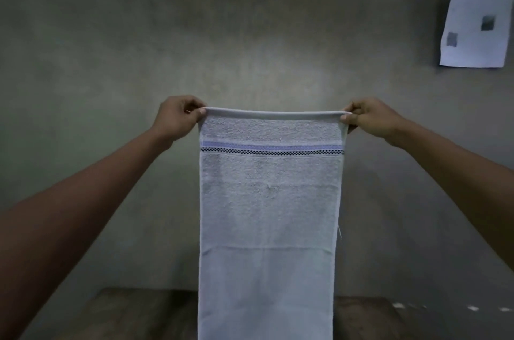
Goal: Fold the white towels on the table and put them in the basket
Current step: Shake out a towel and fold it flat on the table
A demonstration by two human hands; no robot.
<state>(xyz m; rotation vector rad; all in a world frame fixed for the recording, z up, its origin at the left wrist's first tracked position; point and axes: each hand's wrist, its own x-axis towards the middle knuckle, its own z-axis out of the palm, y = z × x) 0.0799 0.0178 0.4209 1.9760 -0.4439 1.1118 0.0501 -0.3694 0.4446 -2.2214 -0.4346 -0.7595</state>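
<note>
The white towel (269,200) hangs full length in the air in front of the person, its top edge stretched level and a blue and checked band running across just below. The left hand (178,117) pinches the top left corner and the right hand (370,117) pinches the top right corner, the two held well apart. The lower end drops out of view over the dark desk (139,314). On the far wall, upper right, is a sheet of paper (475,19). No basket shows. The pinches look light: if one corner slipped, the towel would swing down and bunch, skewing the fold.
</note>
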